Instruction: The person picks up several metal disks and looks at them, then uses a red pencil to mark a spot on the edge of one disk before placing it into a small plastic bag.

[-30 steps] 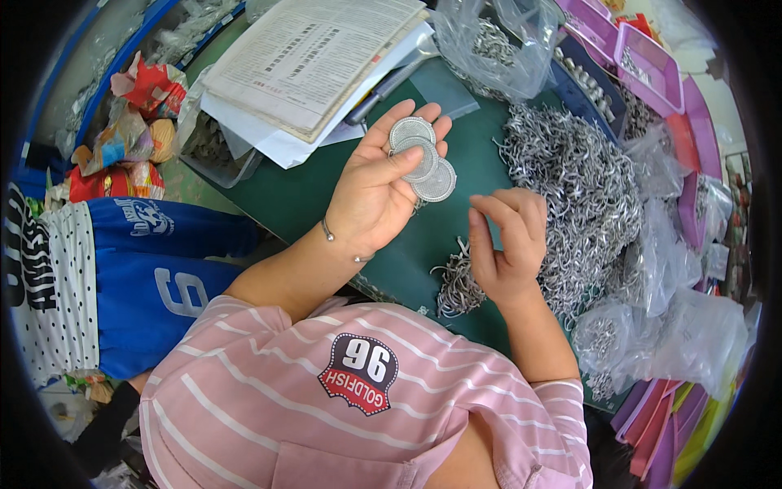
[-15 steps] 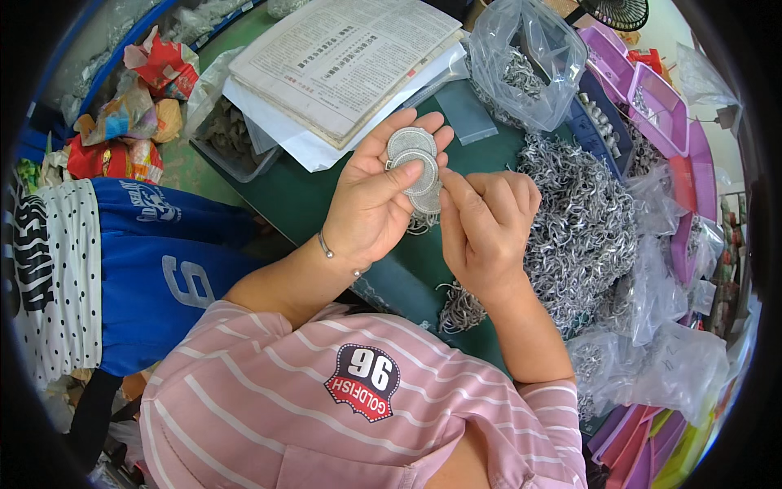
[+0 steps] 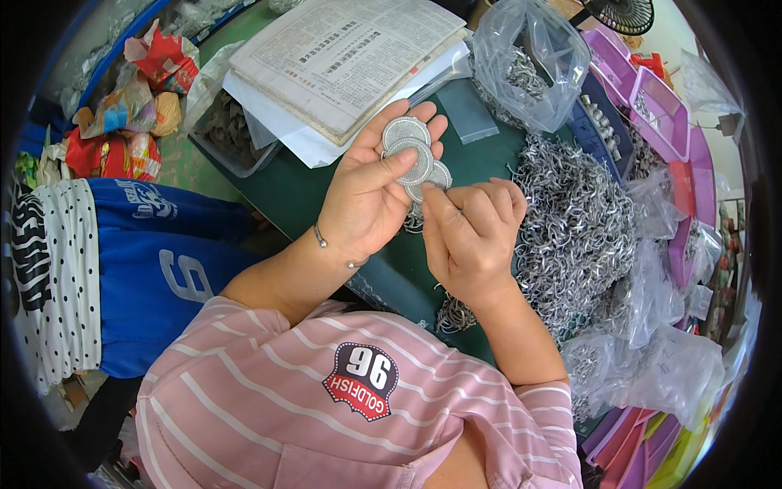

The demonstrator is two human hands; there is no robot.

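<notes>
Now on the green desk [image 3: 481, 155] lies a big pile of metal clips [image 3: 574, 224]. Above it, the left hand [image 3: 371, 196] grips three round mesh discs [image 3: 411, 155], fanned between thumb and fingers. The right hand [image 3: 464, 236] pinches the lowest disc's edge.

A clear plastic bag [image 3: 529, 65] of metal pieces is seen at the top. More clear bags [image 3: 652, 359] are heaped at the right. Crumpled red and yellow wrappers [image 3: 134, 102] lie at upper left.
</notes>
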